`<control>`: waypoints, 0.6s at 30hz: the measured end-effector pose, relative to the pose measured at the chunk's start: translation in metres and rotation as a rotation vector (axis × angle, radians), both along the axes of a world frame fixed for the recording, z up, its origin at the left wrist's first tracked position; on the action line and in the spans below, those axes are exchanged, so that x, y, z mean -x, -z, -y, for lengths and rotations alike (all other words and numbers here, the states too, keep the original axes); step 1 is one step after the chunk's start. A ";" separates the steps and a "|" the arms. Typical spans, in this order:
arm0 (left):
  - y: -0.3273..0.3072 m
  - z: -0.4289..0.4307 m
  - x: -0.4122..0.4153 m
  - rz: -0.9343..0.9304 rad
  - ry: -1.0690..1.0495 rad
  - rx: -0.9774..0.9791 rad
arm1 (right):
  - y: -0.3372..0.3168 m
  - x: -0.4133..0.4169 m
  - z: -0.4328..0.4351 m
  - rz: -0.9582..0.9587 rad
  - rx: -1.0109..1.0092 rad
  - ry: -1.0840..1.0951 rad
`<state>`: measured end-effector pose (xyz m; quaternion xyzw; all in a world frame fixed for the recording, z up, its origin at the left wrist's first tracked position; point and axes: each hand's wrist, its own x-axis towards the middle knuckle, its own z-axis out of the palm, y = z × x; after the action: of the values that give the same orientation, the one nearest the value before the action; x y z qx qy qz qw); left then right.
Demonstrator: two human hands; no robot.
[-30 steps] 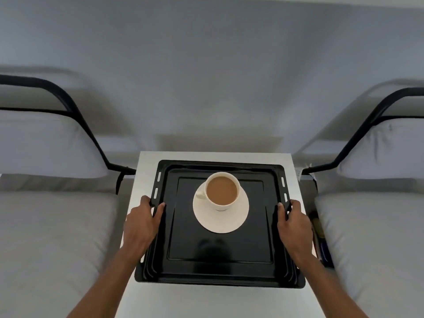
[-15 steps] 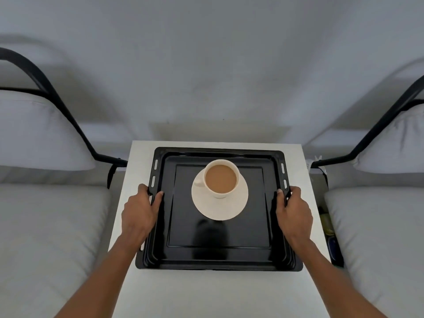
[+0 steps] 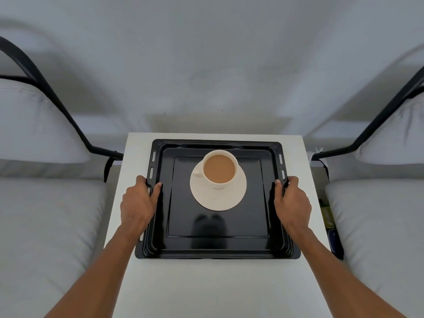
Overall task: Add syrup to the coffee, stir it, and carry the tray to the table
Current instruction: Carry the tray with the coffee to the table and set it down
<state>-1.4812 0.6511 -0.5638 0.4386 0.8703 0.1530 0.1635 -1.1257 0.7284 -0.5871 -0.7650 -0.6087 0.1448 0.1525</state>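
A black metal tray (image 3: 218,250) lies over the small white table (image 3: 213,288), toward its far end. On the tray a cream cup of milky coffee (image 3: 219,168) stands upright on a cream saucer (image 3: 219,198), handle to the left. My left hand (image 3: 137,203) grips the tray's left rim, thumb inside. My right hand (image 3: 292,200) grips the right rim the same way. I cannot tell whether the tray rests on the table or hovers just above it.
Grey cushioned seats with black metal armrests flank the table, one on the left (image 3: 46,226) and one on the right (image 3: 378,226). A plain grey wall (image 3: 211,65) rises behind. Some small items sit in the gap (image 3: 330,226) right of the table.
The tray, held in both hands, has come nearer to the table's far part while my view has drawn closer. The grip of both hands is the same.
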 end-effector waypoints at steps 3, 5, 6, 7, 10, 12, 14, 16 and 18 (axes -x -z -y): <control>-0.001 0.000 0.000 -0.010 0.003 0.000 | -0.004 0.001 -0.001 0.051 0.001 -0.038; 0.000 0.000 0.000 -0.021 0.002 -0.004 | -0.007 0.002 -0.003 0.093 -0.004 -0.072; 0.000 0.000 0.000 -0.026 0.001 -0.002 | -0.009 0.002 -0.004 0.113 -0.010 -0.090; 0.000 0.000 0.000 -0.030 0.001 0.002 | -0.010 0.003 -0.005 0.135 -0.014 -0.107; 0.000 0.000 0.000 -0.034 -0.004 0.009 | -0.011 0.003 -0.007 0.217 -0.004 -0.146; 0.000 0.000 -0.002 -0.026 -0.019 0.000 | -0.011 0.001 -0.009 0.266 0.005 -0.167; 0.001 0.000 -0.003 -0.020 -0.040 -0.022 | -0.010 0.001 -0.011 0.288 0.019 -0.177; 0.002 0.001 -0.005 -0.017 -0.051 -0.034 | -0.008 0.001 -0.011 0.288 0.015 -0.183; 0.003 0.002 -0.005 -0.019 -0.048 -0.024 | -0.008 0.001 -0.011 0.283 0.013 -0.179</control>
<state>-1.4758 0.6493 -0.5668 0.4209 0.8803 0.1629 0.1461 -1.1266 0.7393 -0.5792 -0.7213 -0.6890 0.0527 0.0470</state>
